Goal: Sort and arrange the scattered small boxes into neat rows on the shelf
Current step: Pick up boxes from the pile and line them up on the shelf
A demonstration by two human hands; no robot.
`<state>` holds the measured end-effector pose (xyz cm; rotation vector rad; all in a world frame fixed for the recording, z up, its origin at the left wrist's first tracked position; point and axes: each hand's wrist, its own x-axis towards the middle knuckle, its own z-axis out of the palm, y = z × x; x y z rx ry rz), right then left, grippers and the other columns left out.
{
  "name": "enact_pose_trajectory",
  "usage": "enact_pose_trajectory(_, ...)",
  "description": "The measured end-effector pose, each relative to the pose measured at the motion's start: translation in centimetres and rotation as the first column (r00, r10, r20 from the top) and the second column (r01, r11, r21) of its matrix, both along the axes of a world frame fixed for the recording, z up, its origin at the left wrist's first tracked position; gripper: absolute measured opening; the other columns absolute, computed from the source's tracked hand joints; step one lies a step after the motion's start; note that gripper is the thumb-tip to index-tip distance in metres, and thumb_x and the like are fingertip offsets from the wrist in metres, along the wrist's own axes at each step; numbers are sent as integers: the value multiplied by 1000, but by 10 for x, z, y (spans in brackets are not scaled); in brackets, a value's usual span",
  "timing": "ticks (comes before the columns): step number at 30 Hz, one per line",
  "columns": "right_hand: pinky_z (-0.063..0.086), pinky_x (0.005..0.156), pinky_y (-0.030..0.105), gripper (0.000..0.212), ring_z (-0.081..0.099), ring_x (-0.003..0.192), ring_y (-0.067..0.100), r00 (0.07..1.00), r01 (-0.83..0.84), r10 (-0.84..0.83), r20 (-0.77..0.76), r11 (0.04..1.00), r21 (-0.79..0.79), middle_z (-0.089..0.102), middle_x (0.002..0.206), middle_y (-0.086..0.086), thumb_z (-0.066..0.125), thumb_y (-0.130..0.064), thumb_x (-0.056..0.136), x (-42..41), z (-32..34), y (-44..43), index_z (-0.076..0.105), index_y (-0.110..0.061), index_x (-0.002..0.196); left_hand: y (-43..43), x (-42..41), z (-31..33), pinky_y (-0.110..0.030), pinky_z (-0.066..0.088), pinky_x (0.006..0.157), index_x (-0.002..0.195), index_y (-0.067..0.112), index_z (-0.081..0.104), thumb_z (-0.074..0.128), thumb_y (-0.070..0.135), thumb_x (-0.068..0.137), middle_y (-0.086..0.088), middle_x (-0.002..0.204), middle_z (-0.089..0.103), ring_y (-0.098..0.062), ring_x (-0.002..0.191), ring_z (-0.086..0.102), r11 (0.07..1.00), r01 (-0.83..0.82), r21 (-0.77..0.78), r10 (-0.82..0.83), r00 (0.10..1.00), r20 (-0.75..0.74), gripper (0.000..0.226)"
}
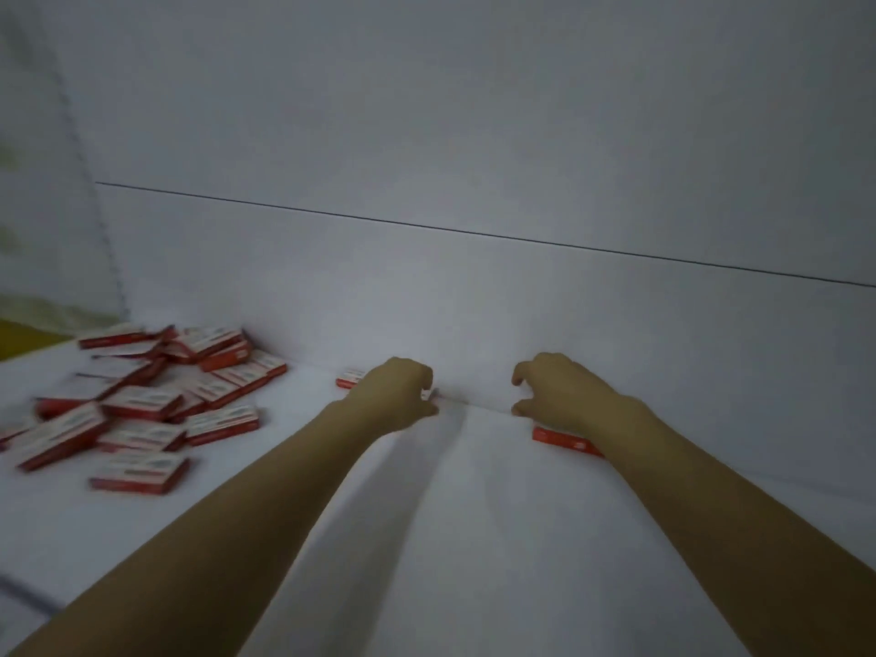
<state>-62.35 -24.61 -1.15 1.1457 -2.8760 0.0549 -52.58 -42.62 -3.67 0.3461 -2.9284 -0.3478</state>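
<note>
Both forearms [237,538] reach across the shelf [474,538] to its back wall [474,301]. The left hand [398,395] curls over a red box [348,379] at the wall. The right hand [559,395] is loosely curled and grasps nothing, with a second box [564,441] under its wrist. The pile [142,405] lies left of the hands. It seems best to press each box flush to the wall, edges touching.

The white shelf [474,538] carries a loose pile of small red-and-white boxes [142,410] at its left end, several overlapping and askew. Just right of the pile, a single box [348,377] lies against the back panel [474,301], partly hidden. Farther right of the pile and well apart from it, a red box [561,438] lies flat near that panel.
</note>
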Motion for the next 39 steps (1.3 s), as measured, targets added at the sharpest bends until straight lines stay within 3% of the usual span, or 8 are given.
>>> enact_pose_trajectory(8,45,92,34,39,51,112,25,956,-294,294,-1,956,11,54,122,10,60,-32,87,62,2,-134,55,-16,123,-123,136,19,-33,46,90,122,12,57,62,31,87,-7,122,60,-24,111,56,919,-380,-103,380,925,-21,40)
enact_pose_trajectory(12,42,95,33,43,49,117,24,921,-387,387,38,922,-14,51,128,8,60,-32,88,103,-6,-193,52,-17,127,-167,188,23,-29,45,82,117,12,60,61,28,88,-6,117,63,-22,104,58,875,-474,-96,474,880,-30,34)
enact_pose_trajectory(16,47,90,36,35,54,108,25,896,-444,444,10,896,-34,57,120,10,60,-27,86,137,-7,-249,59,-12,118,-212,220,19,-29,47,84,120,13,58,60,26,88,-5,120,61,-22,106,57,841,-534,-84,532,845,-43,35)
enact_pose_trajectory(21,42,94,32,49,50,119,22,874,-478,480,77,877,-47,51,134,6,61,-32,86,175,-4,-310,49,-17,131,-269,246,16,-29,47,84,123,12,56,61,24,89,-8,121,61,-23,105,58,841,-535,-86,534,845,-29,37)
enact_pose_trajectory(25,43,93,31,49,52,117,23,880,-458,457,128,889,-22,52,133,7,58,-32,87,197,-6,-343,49,-13,131,-305,261,11,-28,48,86,127,13,54,62,24,88,-7,124,59,-22,108,57,857,-510,-78,511,860,-15,41)
enact_pose_trajectory(27,47,82,27,42,56,108,21,891,-433,425,161,901,17,56,126,7,56,-30,88,202,-9,-351,52,-13,126,-317,263,9,-28,48,86,127,13,54,62,25,88,-7,124,58,-22,108,57,869,-489,-83,490,872,-7,42)
enact_pose_trajectory(30,40,58,20,23,55,82,15,905,-396,386,177,918,24,62,104,5,57,-30,88,201,-17,-358,58,-14,104,-331,263,8,-28,47,89,127,14,53,62,26,88,-6,126,58,-21,110,56,883,-463,-76,463,886,-15,42)
enact_pose_trajectory(39,43,65,25,30,57,84,18,963,-255,256,80,967,-18,61,100,5,64,-31,82,172,-6,-319,64,-11,104,-308,210,20,-33,45,96,127,13,55,63,24,87,-6,127,59,-23,113,55,953,-299,-46,294,952,-83,42)
